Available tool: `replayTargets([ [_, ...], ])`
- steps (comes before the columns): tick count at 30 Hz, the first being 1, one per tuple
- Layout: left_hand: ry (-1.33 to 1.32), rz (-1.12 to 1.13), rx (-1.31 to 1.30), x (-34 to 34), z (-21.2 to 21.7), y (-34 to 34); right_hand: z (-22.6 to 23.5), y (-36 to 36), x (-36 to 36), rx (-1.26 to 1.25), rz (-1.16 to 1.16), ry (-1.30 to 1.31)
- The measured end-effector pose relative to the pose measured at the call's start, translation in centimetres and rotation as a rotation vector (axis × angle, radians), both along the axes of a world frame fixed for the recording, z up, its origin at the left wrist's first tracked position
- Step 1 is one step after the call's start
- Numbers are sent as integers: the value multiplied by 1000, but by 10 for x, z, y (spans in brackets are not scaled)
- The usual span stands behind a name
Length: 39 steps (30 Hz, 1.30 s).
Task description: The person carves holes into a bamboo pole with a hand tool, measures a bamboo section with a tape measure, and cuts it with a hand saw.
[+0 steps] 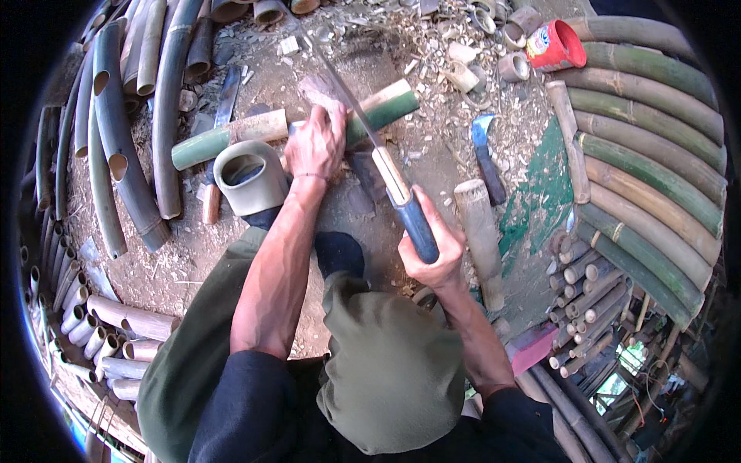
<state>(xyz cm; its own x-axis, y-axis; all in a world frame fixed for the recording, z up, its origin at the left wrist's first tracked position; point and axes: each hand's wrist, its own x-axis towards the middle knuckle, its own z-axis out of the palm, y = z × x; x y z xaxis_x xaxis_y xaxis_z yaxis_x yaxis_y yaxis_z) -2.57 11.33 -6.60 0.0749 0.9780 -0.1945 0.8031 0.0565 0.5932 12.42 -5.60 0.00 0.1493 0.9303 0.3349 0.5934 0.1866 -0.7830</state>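
My left hand (pixel 315 143) presses down on a green and tan bamboo pole (pixel 231 135) that lies across the ground in front of me. My right hand (pixel 432 247) grips the blue handle of a long saw (pixel 390 174). The saw's thin blade runs up and left, crossing the pole just right of my left hand, near the pole's green end (pixel 390 104). My knees in olive trousers fill the lower middle.
A short olive bamboo ring (pixel 251 176) stands left of my arm. A curved blue-handled knife (pixel 486 154) and a tan bamboo stub (pixel 480 231) lie to the right. Bamboo poles are stacked at left (pixel 116 139) and right (pixel 648 154). A red can (pixel 554 45) lies at the back among chips.
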Motion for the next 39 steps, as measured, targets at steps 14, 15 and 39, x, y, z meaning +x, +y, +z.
replayTargets([
  [14, 131, -733, -262, 147, 59, 90, 22, 20, 45, -252, 23, 86],
  [15, 233, -852, -273, 159, 50, 97, 18, 19, 51, -224, 28, 94],
  [39, 351, -962, -253, 193, 5, 134, 42, -137, 132, -348, 96, -57],
])
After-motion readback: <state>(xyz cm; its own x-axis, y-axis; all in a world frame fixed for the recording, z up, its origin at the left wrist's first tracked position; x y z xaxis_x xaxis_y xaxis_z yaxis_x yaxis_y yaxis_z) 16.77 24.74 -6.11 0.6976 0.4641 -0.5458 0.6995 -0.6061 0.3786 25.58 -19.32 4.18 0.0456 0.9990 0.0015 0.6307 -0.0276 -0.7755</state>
